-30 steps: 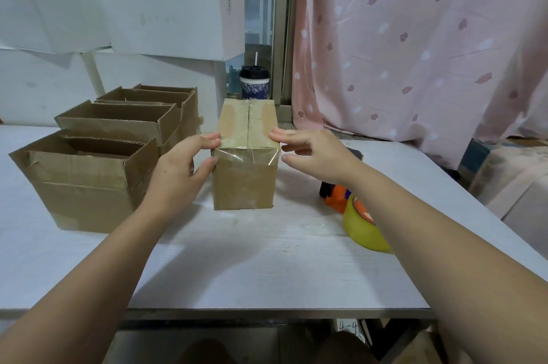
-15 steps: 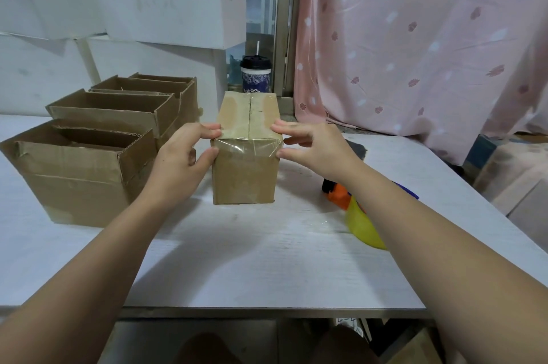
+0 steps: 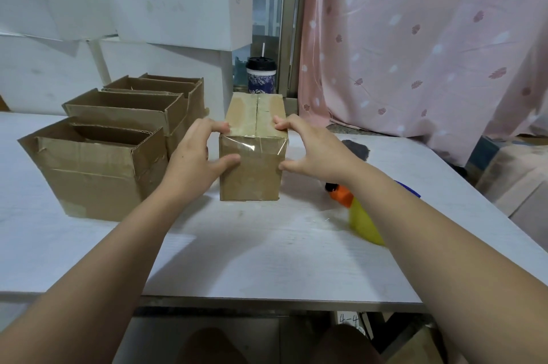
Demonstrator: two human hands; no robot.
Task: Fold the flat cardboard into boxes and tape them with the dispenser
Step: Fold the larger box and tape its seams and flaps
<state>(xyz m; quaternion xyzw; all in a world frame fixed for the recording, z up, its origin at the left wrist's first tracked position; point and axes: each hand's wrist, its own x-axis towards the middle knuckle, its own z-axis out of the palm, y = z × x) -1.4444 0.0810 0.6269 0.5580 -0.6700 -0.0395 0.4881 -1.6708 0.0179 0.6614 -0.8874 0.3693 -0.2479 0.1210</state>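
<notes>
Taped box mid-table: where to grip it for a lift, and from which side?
Take the taped box by its two long side walls near the top, one hand from each side, about where the left hand and right hand sit now. It is narrow with flat parallel walls; the glossy tape over top and front probably grips worse.

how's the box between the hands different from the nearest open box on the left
The taped box has its top flaps closed under clear tape; the open box is open-topped. The taped box looks narrower than the open box. The left hand and right hand grip the taped box, not the open box. Both are brown cardboard on the table.
</notes>
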